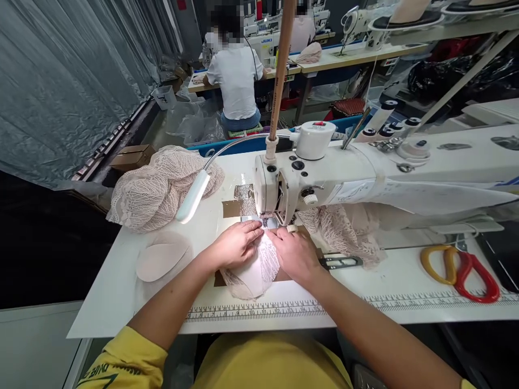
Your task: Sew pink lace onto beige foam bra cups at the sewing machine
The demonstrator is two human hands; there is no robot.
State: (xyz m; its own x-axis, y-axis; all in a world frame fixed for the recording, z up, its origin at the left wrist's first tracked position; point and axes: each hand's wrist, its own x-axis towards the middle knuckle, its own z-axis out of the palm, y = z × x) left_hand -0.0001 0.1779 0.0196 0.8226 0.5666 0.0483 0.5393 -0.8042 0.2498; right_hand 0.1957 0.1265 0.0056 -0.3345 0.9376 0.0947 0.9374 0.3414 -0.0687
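Observation:
A small piece of pale pink lace fabric (268,263) with a smooth lining lies at the needle area of a white sewing machine (275,186). My left hand (238,244) holds the piece from its left side, fingertips close to the presser foot. From the other side my right hand (297,255) grips its right edge, index finger pointing toward the needle. The fingers of both hands are bent and pressed onto the fabric; my palms hide part of it. Thread snips (343,262) lie just right of my right wrist.
A bundle of lace (146,189) sits at the table's left, with smooth oval fabric pieces (162,260) before it. More lace (344,235) lies under the machine arm. Scissors (460,273) rest at right, above a ruler strip (251,312). A lamp (193,197) hangs left; a co-worker (239,75) sits beyond.

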